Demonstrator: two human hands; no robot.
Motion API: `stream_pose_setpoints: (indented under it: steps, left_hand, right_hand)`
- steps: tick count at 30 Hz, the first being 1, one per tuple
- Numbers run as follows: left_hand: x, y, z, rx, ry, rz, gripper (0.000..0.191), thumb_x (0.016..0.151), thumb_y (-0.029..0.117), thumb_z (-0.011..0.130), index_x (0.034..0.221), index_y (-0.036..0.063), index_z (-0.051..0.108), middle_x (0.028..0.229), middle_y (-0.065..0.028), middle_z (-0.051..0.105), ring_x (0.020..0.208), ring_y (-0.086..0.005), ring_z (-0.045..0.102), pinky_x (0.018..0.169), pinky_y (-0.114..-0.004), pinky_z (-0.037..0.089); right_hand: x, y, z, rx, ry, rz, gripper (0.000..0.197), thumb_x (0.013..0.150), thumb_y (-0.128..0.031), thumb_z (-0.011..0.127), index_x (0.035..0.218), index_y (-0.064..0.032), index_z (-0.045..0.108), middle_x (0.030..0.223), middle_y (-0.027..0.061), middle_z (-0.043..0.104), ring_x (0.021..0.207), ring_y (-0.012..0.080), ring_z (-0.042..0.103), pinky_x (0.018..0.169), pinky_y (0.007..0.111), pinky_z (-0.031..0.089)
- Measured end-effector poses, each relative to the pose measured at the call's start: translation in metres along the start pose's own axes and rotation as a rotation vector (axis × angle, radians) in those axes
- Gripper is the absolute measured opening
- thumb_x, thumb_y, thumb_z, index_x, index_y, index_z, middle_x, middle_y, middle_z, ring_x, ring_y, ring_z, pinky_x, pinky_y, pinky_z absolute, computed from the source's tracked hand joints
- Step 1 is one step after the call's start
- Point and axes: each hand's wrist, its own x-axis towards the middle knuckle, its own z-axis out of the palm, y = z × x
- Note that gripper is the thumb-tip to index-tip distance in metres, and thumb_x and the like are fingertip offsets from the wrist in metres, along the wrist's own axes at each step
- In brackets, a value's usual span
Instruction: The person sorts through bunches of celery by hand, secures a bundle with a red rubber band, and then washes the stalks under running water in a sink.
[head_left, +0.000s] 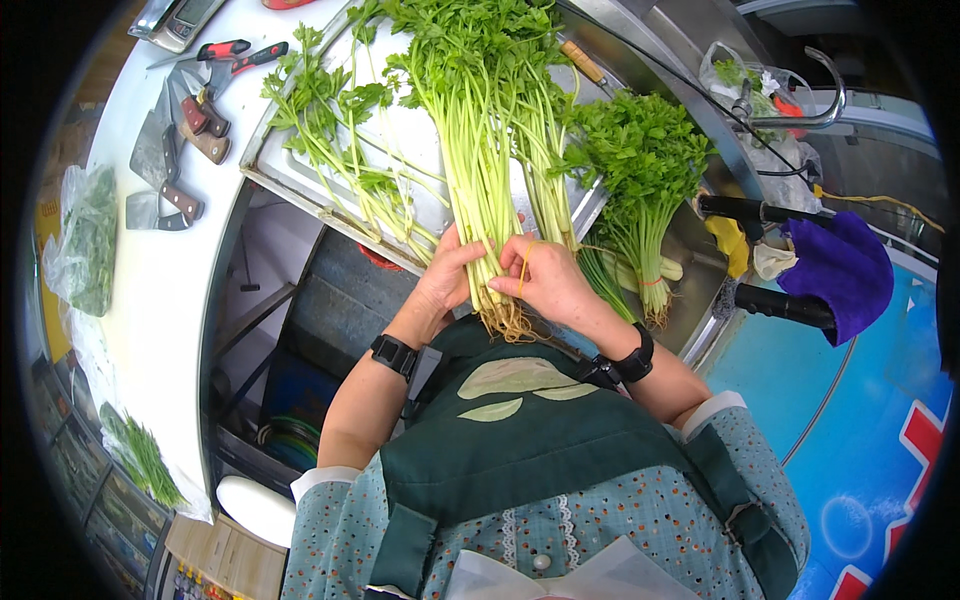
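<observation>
My left hand (448, 274) grips a bunch of thin-stemmed celery (480, 172) low on its stalks, leaves pointing away from me and roots (506, 319) hanging over my dark green apron. At the base of the same bunch, my right hand (551, 281) pinches stalks between thumb and fingers. A yellow rubber band (524, 268) loops over fingers of that hand. Loose celery stems (367, 180) lie to the left on a metal tray (401, 124), and more stalks (546, 184) lie just right of the bunch. Further right rests another celery bunch (652, 225), tied with a reddish band near its roots.
Knives and cleavers (171, 161) lie on the white counter (142, 330) at left, near bagged greens (90, 232) and a scale (184, 22). A wooden-handled tool (583, 61) lies behind the celery. On the right are a metal faucet (825, 97) and a purple cloth (844, 274).
</observation>
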Motion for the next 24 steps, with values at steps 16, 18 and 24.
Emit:
stream_pose_setpoints:
  steps: [16, 18, 24]
  left_hand:
    - [0.0, -0.001, 0.002, 0.11, 0.104, -0.001, 0.057, 0.084, 0.004, 0.065, 0.133, 0.0022, 0.036, 0.124, -0.0204, 0.054, 0.11, -0.0323, 0.059, 0.09, -0.046, 0.053]
    - [0.003, 0.0, 0.006, 0.105, 0.09, -0.013, 0.054, 0.084, -0.002, 0.063, 0.131, 0.0034, 0.037, 0.118, -0.0176, 0.057, 0.105, -0.0296, 0.062, 0.084, -0.042, 0.057]
    - [0.003, -0.002, 0.007, 0.161, 0.135, -0.007, 0.051, 0.084, -0.004, 0.062, 0.128, 0.0037, 0.038, 0.117, -0.0174, 0.057, 0.103, -0.0286, 0.062, 0.08, -0.042, 0.059]
  right_hand:
    - [0.027, -0.006, -0.025, 0.122, -0.082, 0.077, 0.014, 0.089, -0.013, 0.062, 0.082, -0.0005, 0.065, 0.064, 0.0049, 0.063, 0.05, 0.0108, 0.058, 0.048, 0.026, 0.046]
    - [0.052, 0.004, -0.046, -0.013, 0.209, -0.139, 0.012, 0.087, -0.013, 0.064, 0.085, -0.0017, 0.066, 0.071, 0.0073, 0.065, 0.06, 0.0146, 0.061, 0.056, 0.03, 0.048]
    - [0.152, 0.012, -0.093, -0.459, 0.516, -0.629, 0.013, 0.077, -0.007, 0.065, 0.088, -0.0096, 0.071, 0.095, 0.0085, 0.061, 0.093, 0.0266, 0.058, 0.081, 0.036, 0.048]
